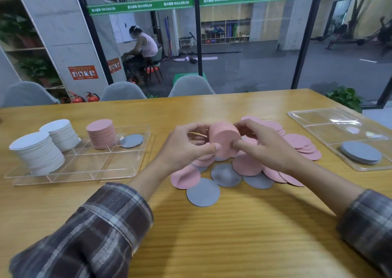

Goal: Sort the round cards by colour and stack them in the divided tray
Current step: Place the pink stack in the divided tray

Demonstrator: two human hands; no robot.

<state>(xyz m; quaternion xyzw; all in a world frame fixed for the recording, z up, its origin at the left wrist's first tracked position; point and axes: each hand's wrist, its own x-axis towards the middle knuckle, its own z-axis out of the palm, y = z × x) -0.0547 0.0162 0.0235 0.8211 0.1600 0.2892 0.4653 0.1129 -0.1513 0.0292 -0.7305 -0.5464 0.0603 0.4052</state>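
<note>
Bundle of pink cards (pixel 224 140) sits gripped by left hand (pixel 186 148) and right hand (pixel 265 147); tray (pixel 110 167) holds two white stacks (pixel 37 152).

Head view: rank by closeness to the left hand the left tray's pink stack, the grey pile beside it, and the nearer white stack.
1. Grey pile, at the right end of the tray, nearest the left hand gripping the held pink cards.
2. Pink stack, just left of it.
3. Nearer white stack, at the tray's left end.

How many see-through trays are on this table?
2. The left tray holds white stacks, a pink stack and grey cards; the right tray, at the far right, holds only a grey pile. None seems hidden.
</note>
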